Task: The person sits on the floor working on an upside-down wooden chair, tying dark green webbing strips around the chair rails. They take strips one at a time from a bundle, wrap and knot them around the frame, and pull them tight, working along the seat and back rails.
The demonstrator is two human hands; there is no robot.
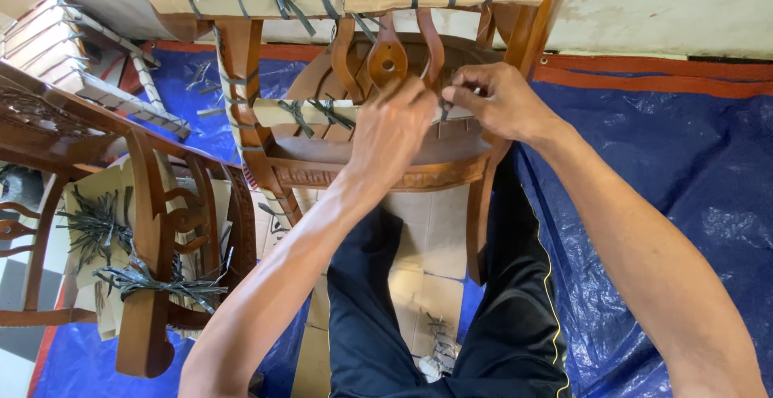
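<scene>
Both hands meet over the seat of the wooden chair (378,156) lying in front of the person's knees: the left hand (394,128) is curled narrow and pinching one end of a dark plastic strap (444,110), while the right hand (495,100) pinches the other end just beside it, against the strip of cardboard padding (306,112) laid across the backrest. The strap looks short and slick, so I judge it could slip from the fingertips before it is cinched. A loose tie would let the cardboard slide off and leave the polished wood bare.
</scene>
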